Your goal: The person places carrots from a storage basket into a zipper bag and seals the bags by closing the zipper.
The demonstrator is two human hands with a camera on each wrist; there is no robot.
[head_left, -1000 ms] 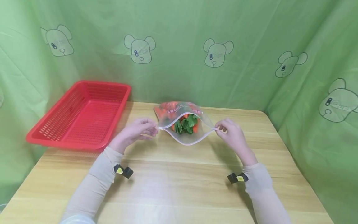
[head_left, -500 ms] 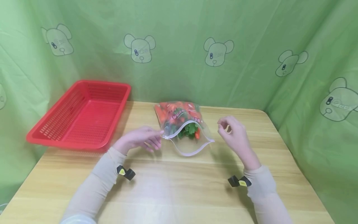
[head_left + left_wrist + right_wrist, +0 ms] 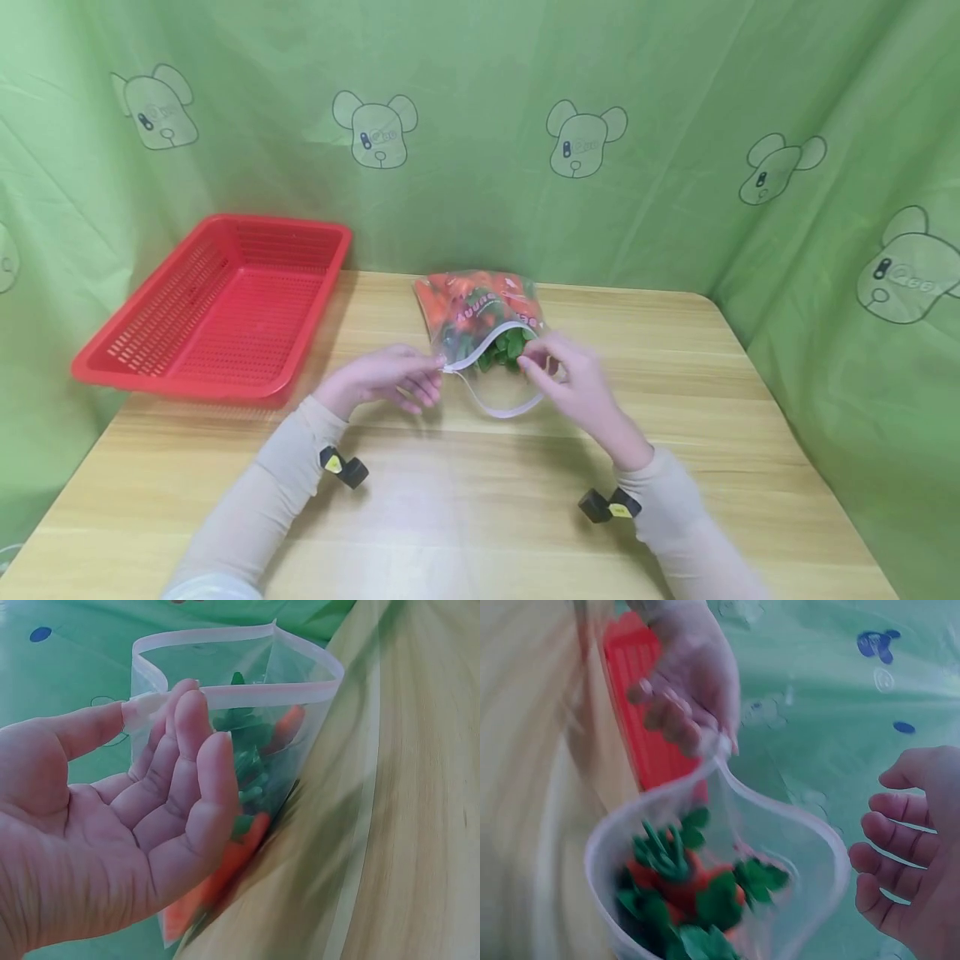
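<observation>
Bright, even light; soft shadows; both wrist views blurred, perhaps by motion.

A basket (image 3: pixel 225 308) is sitting at the left of the frame on the table (image 3: pixel 465 500), with a zip bag (image 3: pixel 480 333) lying to its right near the table's far edge, at frame centre. The left hand (image 3: pixel 386 379) is pinching the bag's left corner, and the right hand (image 3: pixel 570 383) is hovering at its mouth on the right. A curtain (image 3: pixel 675 100) is hanging behind the table, filling the upper frame.

Left hand (image 3: pixel 390 379) pinching — right hand (image 3: pixel 572 385) loosely open.
</observation>
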